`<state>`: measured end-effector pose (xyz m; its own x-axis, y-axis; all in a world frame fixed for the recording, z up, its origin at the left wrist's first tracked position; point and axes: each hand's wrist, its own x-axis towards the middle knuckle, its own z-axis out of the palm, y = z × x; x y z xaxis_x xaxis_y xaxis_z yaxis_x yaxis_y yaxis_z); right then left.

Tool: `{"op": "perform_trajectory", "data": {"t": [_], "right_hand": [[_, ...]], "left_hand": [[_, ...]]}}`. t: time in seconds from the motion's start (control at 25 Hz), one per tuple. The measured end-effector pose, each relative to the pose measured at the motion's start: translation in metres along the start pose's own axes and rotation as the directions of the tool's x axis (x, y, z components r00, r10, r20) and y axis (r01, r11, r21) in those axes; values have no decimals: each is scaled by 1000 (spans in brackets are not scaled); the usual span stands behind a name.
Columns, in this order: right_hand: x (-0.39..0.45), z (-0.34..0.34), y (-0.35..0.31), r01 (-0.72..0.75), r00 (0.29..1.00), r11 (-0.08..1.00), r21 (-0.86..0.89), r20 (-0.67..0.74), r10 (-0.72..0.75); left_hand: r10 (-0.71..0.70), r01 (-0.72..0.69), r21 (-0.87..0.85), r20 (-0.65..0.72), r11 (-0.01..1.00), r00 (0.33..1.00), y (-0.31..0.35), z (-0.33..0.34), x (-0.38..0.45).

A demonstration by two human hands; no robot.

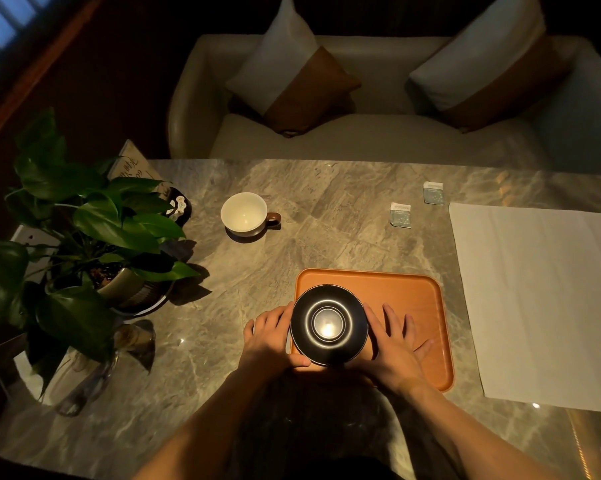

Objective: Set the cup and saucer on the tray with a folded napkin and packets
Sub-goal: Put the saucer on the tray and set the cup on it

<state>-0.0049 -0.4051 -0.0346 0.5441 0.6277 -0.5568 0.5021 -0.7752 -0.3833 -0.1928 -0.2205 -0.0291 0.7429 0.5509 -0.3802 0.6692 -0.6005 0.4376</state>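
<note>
while both hands flank it, saucer (328,324) overhangs tray (413,296) left edge.

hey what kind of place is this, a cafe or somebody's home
Probably a dim café or lounge: a marble-look table faces a cushioned sofa, with a numbered table sign behind the potted plant. A home remains possible.

The saucer (329,324) hides the tray's (406,296) left edge. Packet (401,215) print is too small to read. The napkin (541,299) runs off right.
</note>
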Motion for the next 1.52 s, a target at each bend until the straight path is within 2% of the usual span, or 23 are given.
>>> {"op": "perform_trajectory", "data": {"t": [0.2, 0.64, 0.68, 0.76, 0.84, 0.92, 1.12, 1.36, 1.52], "right_hand": [[0, 1, 0, -5, 1000, 1000, -2, -3, 5], [0, -1, 1, -6, 1000, 1000, -4, -7, 6], [-1, -2, 0, -6, 1000, 1000, 3, -8, 6], [-1, -7, -1, 12, 999, 1000, 18, -50, -11], [8, -18, -8, 51, 991, 999, 15, -123, -49], [25, -35, -20, 105, 980, 994, -11, -170, -106], [82, -87, -70, 230, 962, 973, -32, -146, -232], [131, -116, -135, 265, 952, 948, -178, -108, -287], [153, -114, -162, 279, 949, 927, -251, -77, -306]], "left_hand": [[-2, 2, 13, -4, 1000, 1000, -1, 1, -1], [76, -57, 125, -155, 990, 985, 4, 2, -4], [69, -54, 116, -122, 992, 990, 3, -1, -3], [-23, 21, 46, 28, 999, 999, -1, -15, 5], [-99, 102, -9, 172, 995, 980, -10, -37, 20], [-119, 128, -26, 224, 991, 967, -22, -61, 32], [-291, 298, -110, 75, 948, 954, -48, -115, 63], [-431, 418, -295, 21, 859, 902, -63, -145, 105], [-442, 413, -171, -199, 894, 874, -55, -162, 127]]}}
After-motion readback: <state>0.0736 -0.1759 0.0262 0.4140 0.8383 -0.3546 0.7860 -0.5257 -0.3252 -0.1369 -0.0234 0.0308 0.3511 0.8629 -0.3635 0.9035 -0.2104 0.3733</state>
